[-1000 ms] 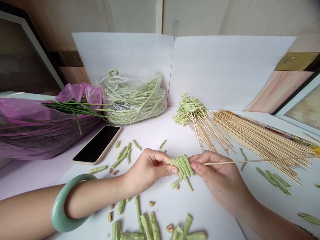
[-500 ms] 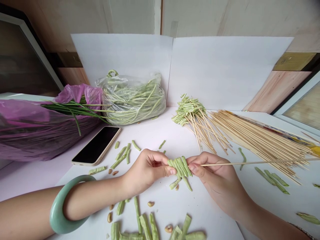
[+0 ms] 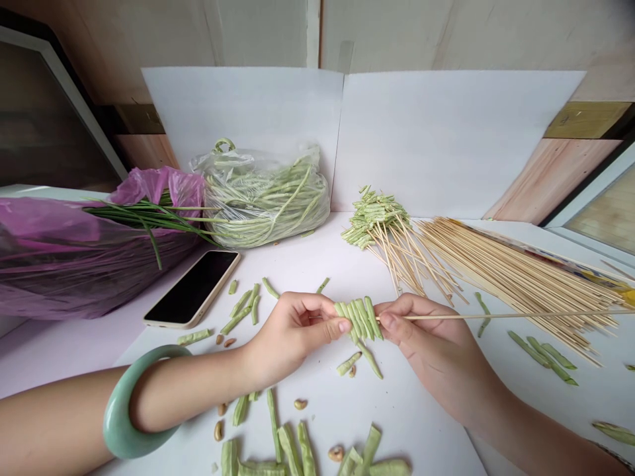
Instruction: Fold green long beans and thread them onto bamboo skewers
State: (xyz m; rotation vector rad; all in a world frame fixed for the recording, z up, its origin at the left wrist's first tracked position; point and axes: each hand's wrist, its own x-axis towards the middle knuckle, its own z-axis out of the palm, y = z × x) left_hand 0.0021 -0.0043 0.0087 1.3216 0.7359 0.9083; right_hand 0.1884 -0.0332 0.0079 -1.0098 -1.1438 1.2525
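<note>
Several green bean pieces (image 3: 361, 318) are threaded side by side on a thin wooden skewer (image 3: 496, 315). My left hand (image 3: 307, 330) is closed on the left end of this row, thumb and fingers pinching the beans. Just right of the beans, my right hand (image 3: 426, 344) pinches the skewer, whose long bare end runs out to the right. Below the hands, loose bean pieces (image 3: 292, 449) lie on the white sheet (image 3: 407, 416), along with a few small brown beans (image 3: 300, 404).
Finished bean skewers (image 3: 380, 215) are piled at the back, beside a bundle of bare skewers (image 3: 520, 277). At the left are a phone (image 3: 193, 287), a clear bag of long beans (image 3: 268, 198) and a purple bag (image 3: 89, 258) with green stalks. White boards (image 3: 446, 139) stand behind.
Both hands have risen slightly with the skewer, and the row of beans looks more upright. My grips stay the same.
</note>
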